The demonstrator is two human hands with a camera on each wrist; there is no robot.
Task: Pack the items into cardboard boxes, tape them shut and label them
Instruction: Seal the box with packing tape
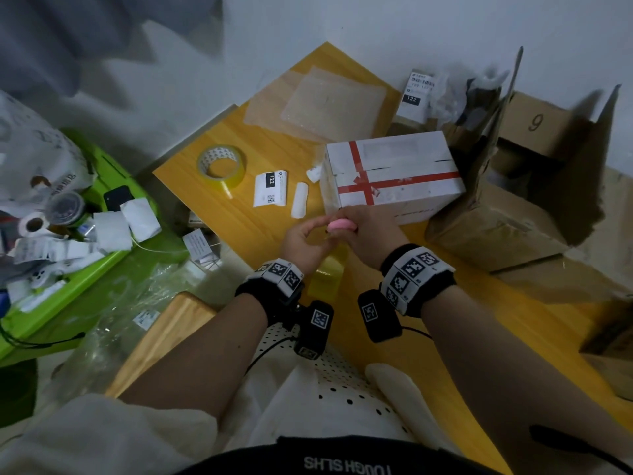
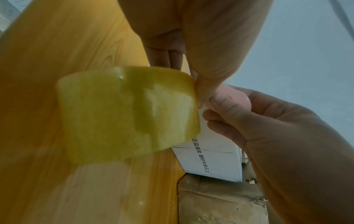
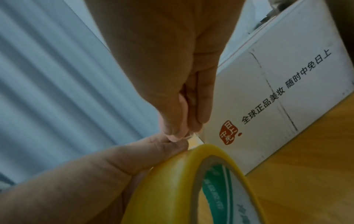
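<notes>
A white box (image 1: 394,176) with red tape crossed over its top sits on the yellow wooden table (image 1: 239,214); its printed side (image 3: 277,98) faces me. Just in front of it, my left hand (image 1: 320,224) grips a yellow roll of packing tape (image 1: 329,272) that hangs below both hands. In the left wrist view the roll (image 2: 126,113) fills the middle, under my left hand (image 2: 199,75). My right hand (image 1: 354,231) holds a small pink tool (image 1: 342,226), and its fingertips (image 3: 178,131) pinch at the roll's edge (image 3: 191,174), touching the left thumb (image 3: 168,145).
A second tape roll (image 1: 222,166), a printed label (image 1: 270,188) and a curled backing strip (image 1: 299,200) lie on the table's left part. Bubble-wrap sheets (image 1: 318,104) lie at the back. Open brown boxes (image 1: 513,217) crowd the right. A green bin (image 1: 102,269) of papers stands left.
</notes>
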